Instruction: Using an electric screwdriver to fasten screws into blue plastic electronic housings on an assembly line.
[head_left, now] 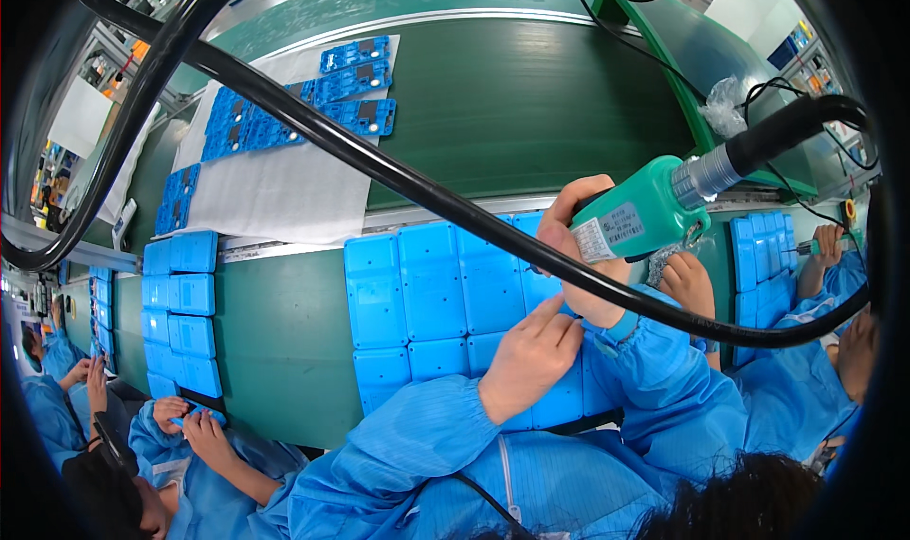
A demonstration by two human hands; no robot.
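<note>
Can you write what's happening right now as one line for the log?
right hand: grips green power tool | left hand: rests on blue panels | tool: tip hidden, over panels | surface: green bench

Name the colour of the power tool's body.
Green power tool, clearest in the head view.

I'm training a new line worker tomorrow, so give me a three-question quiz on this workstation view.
1. True or false: the right hand grips a green power screwdriver.
2. What does the left hand rest on? A) a white sheet B) blue plastic panels C) a bare belt
3. Fill in: on the white sheet across the conveyor lie blue circuit ____.

Key: 1 true. 2 B, the blue plastic panels laid side by side before the person. 3 boards.
</note>
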